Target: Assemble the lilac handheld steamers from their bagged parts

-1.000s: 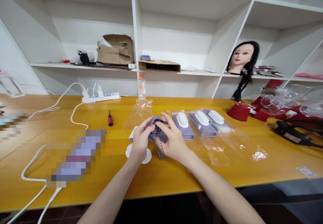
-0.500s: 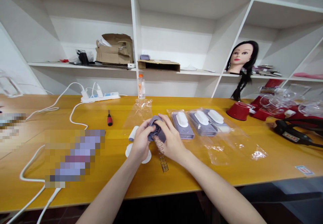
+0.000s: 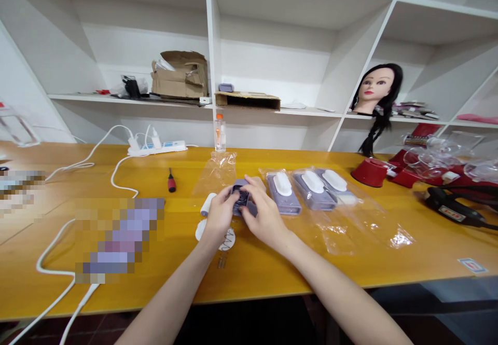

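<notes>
Both my hands hold a grey-purple hollow plastic housing (image 3: 240,182), its dark inside facing me. My left hand (image 3: 218,215) grips its left side, the thumb at the opening. On the other side, my right hand (image 3: 265,214) has its fingers bent over the rim and into the opening. A thin coil spring (image 3: 226,242) hangs below the hands, in front of a white round piece (image 3: 232,235); its upper end is hidden. Beside my left hand lies a small white and grey cylindrical piece (image 3: 208,204).
Several grey-purple devices with white tops (image 3: 283,185) lie in clear plastic bags to the right. A red screwdriver (image 3: 171,181) and a power strip (image 3: 163,148) are on the left. Red machine parts (image 3: 369,172) and a black tool (image 3: 447,205) stand far right.
The housing has turned so its opening faces me more. The spring has swung from below my right hand to the left, over the white round piece. My right fingers have shifted on the rim.
</notes>
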`<state>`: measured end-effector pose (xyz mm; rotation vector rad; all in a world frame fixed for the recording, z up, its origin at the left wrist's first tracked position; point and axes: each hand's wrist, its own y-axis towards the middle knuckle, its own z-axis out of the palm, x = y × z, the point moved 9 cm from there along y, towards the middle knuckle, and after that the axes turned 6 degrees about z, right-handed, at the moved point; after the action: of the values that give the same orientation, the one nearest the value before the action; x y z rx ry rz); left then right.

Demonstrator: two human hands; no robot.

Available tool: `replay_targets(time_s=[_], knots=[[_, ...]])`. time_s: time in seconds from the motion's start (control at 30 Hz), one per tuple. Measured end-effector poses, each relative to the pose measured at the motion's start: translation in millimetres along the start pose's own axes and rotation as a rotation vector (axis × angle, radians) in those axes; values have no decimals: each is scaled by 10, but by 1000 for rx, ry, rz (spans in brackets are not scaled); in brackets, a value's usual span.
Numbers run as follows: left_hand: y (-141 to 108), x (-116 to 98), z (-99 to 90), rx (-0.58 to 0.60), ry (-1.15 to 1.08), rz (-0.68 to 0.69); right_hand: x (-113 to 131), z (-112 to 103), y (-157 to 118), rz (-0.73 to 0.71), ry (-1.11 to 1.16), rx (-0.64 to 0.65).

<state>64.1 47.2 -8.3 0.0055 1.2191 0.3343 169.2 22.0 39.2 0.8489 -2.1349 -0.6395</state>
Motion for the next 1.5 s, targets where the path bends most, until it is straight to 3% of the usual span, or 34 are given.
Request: replay_targets(time_s=[0.07, 0.27, 0.43, 0.93, 1.27, 1.5], knots=[[0, -45, 44, 32, -7, 58, -38, -45, 14, 17, 56, -32], [-56, 4, 71, 66, -20, -94, -86, -106, 50, 57, 117, -33], [-41, -49, 62, 81, -28, -49, -81, -142, 49, 64, 93, -35], [-79, -63, 82, 65, -37, -27, 6, -215, -15, -101, 12, -195], [-151, -78, 172, 72, -72, 28, -17, -223, -31, -98, -65, -208], [-169, -76, 159, 82, -89, 57, 51, -253, -43, -206, -68, -217]])
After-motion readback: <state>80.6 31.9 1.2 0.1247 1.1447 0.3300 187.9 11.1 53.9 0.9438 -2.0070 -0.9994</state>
